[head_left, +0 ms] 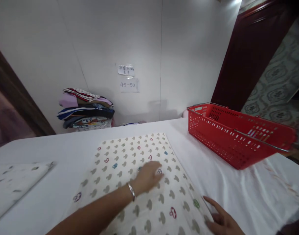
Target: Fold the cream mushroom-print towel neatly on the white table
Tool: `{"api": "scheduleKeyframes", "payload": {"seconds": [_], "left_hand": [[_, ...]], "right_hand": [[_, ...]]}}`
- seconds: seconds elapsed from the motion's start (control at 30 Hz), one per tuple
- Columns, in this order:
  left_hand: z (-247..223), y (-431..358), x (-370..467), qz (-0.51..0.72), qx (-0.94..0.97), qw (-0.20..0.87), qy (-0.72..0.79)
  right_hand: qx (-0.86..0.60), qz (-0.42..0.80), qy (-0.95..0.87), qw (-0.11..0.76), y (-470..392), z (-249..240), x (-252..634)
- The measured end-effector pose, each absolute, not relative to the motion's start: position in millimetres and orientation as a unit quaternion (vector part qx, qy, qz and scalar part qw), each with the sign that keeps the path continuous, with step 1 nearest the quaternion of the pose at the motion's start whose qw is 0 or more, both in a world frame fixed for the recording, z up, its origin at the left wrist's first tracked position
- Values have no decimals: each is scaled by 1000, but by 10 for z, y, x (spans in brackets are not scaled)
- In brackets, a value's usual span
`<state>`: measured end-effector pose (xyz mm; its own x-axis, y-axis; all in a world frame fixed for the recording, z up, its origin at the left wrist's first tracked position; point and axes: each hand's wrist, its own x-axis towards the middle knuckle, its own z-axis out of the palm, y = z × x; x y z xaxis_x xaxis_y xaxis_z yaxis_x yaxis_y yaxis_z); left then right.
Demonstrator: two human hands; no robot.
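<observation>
From the head camera's side, I see a white surface [66,153] with a pale cloth [154,199] spread flat across its middle. The cloth is printed with grey-brown mushrooms and a few red, blue, green and purple ones; its far end lies short of the surface's far edge, and its near end runs out of sight. The left hand [148,176], a silver bracelet [131,192] at its wrist, is over the middle of the cloth, its fingers loosely bent and released, grasping nothing that I can see. It is blurred, so I can't swear whether it touches the fabric. The right hand [224,220] is at the cloth's right border, one finger stretched along it; whether its fingers grasp that border I cannot tell.

Toward the surface's far right corner stands a red perforated basket [217,140] with metal handles. At the surface's left edge lies a second pale cloth [14,182]. Beyond the far edge, a pile of folded fabrics [85,109] is against the wall [139,32], left of a paper marked "45-50" [129,85].
</observation>
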<state>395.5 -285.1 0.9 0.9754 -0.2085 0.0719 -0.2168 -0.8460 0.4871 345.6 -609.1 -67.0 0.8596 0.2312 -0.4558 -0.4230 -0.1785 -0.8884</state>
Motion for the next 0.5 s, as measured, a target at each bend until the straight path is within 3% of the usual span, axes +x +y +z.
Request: {"api": "scheduleKeyframes", "payload": {"seconds": [0.2,0.5], "left_hand": [[5,-3955,2934,-31,920,326,-214],[111,-4330,2926,97,956,252,-115]], "right_hand": [[-750,202,30,630,-5869,-115,3425],[-774,143,-74,612,-5580,277,3500]]}}
